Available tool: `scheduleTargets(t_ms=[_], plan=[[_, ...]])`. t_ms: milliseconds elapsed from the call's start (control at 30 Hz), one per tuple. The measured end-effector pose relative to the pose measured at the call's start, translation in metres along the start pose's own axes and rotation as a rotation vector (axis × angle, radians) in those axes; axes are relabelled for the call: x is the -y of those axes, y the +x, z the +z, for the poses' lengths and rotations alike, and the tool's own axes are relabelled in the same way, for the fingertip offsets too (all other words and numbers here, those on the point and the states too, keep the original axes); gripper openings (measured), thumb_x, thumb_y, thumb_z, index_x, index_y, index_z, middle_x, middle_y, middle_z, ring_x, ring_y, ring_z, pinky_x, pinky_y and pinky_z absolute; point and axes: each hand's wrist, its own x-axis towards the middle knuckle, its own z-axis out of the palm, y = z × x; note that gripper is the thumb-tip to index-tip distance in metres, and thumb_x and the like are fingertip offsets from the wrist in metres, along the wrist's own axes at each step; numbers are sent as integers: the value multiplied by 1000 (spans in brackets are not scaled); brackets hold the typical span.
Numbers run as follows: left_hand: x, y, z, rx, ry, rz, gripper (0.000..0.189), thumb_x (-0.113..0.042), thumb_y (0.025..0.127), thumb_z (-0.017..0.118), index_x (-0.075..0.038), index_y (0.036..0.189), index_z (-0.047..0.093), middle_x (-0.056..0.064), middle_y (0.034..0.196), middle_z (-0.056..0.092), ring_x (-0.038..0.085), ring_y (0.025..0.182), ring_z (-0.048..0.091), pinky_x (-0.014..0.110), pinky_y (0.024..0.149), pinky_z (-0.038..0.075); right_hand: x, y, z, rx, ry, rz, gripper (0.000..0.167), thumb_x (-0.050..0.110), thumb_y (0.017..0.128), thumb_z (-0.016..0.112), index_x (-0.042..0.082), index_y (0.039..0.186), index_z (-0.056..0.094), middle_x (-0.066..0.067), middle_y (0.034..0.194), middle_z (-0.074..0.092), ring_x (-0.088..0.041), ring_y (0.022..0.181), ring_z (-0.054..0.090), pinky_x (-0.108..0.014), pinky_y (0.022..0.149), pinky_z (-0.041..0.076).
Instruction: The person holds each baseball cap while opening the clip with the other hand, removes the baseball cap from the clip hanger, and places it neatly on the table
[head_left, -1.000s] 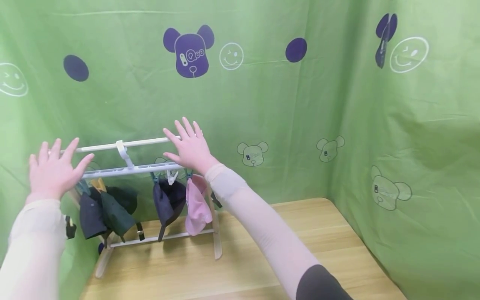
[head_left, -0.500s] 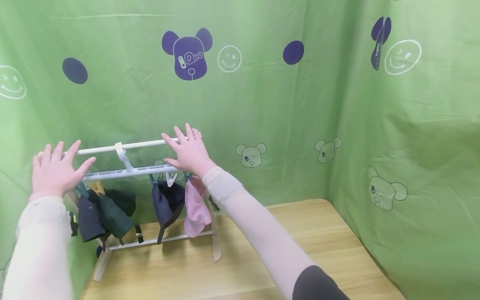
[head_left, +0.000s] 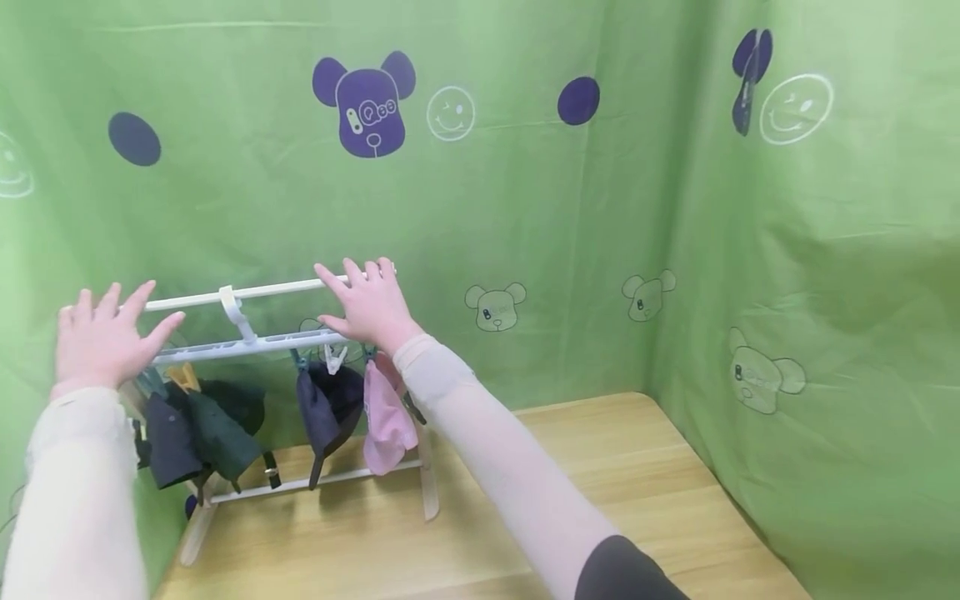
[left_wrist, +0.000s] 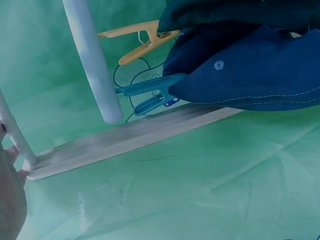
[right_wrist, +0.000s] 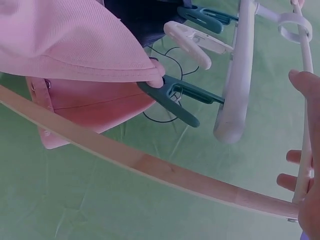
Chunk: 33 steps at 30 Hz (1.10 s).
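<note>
Both hands are at the top rod (head_left: 283, 288) of a small wooden clothes rack (head_left: 428, 492). My left hand (head_left: 103, 340) rests at the rod's left end, fingers spread and fairly straight, thumb apart. My right hand (head_left: 371, 307) grips the right end, its fingertips (right_wrist: 287, 181) bent over the rod in the right wrist view. From the rod hangs a pale blue hanger (head_left: 258, 343). Clothespins hold a navy cap (head_left: 171, 442), a dark green cap (head_left: 221, 429), another navy cap (head_left: 324, 412) and a pink cap (head_left: 387, 417) below it.
The rack stands on a wooden table (head_left: 600, 475) with a rounded far corner. Green printed curtain (head_left: 525, 208) encloses the back and sides. An orange clothespin (left_wrist: 142, 42), teal clothespin (left_wrist: 150, 92) and white clothespin (right_wrist: 195, 44) hang along the hanger.
The fingers of my right hand have lowered and bent over the rod. My left hand stays at the left end. The whole view has shifted slightly.
</note>
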Motion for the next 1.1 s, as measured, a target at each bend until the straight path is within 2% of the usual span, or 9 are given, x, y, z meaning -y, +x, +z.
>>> scheduleTargets(t_ms=[167, 400, 600, 833, 1100], plan=[[-1, -5, 2, -12, -3, -7, 80, -67, 95, 30, -19, 157, 14, 36, 152, 23, 66, 136, 9, 73, 111, 1, 2, -4, -1, 9, 17, 3, 81, 76, 89, 33, 38, 156, 8, -3, 152, 40, -26, 126, 48, -45, 110, 29], [0, -6, 6, -53, -13, -31, 81, -68, 93, 33, -20, 156, 16, 39, 145, 30, 65, 137, 8, 72, 112, -2, 1, -4, -2, -39, 5, -15, 78, 75, 89, 36, 39, 155, 13, -1, 146, 45, -25, 122, 50, -44, 110, 29], [2, -5, 5, -62, -13, -33, 82, -70, 92, 35, -21, 156, 17, 40, 142, 32, 64, 136, 10, 72, 112, -1, 0, -6, -3, -81, 21, -24, 75, 73, 90, 38, 38, 154, 20, 1, 136, 53, -24, 117, 52, -43, 108, 30], [-5, -3, 0, -61, -18, -37, 82, -70, 93, 34, -19, 156, 18, 40, 142, 31, 64, 137, 10, 72, 113, -2, -4, -7, -5, -119, 17, -19, 71, 70, 91, 39, 38, 153, 24, 3, 130, 58, -22, 114, 54, -41, 106, 32], [-11, -7, 3, -53, -5, -37, 82, -70, 93, 33, -18, 155, 21, 41, 141, 32, 66, 135, 13, 73, 112, 0, -6, -12, 1, -115, 17, -16, 68, 68, 93, 36, 38, 153, 24, 4, 128, 58, -20, 113, 53, -39, 105, 32]])
